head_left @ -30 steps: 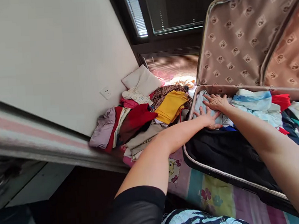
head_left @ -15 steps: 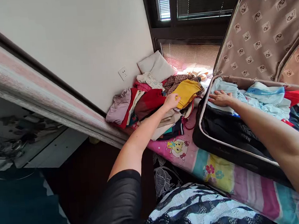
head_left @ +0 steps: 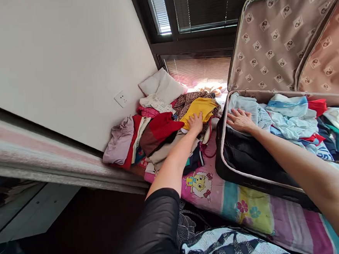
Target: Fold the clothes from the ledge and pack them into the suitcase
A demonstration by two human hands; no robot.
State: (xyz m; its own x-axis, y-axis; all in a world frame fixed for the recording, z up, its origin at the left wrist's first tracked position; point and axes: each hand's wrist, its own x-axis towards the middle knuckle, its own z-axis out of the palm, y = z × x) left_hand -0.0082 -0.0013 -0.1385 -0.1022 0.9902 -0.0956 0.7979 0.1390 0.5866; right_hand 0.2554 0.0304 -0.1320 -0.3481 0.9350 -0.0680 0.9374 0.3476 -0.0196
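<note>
My left hand rests with spread fingers on a yellow garment at the right side of a heap of clothes. Beneath and beside it lie a brown patterned garment, a red and brown garment and a beige garment. Inside the open suitcase, my right hand lies flat, fingers apart, on a folded light blue garment. Black clothing fills the near left part of the case, below my right wrist.
The suitcase lid stands raised at the back right. A light pillow leans in the corner by the wall socket and the window blinds. A colourful bedsheet lies underneath. More clothes fill the case's right side.
The view has turned, so the scene sits further left. My left hand's fingers, earlier curled at the yellow garment's edge, are now spread on it. My right hand stays on the light blue garment.
</note>
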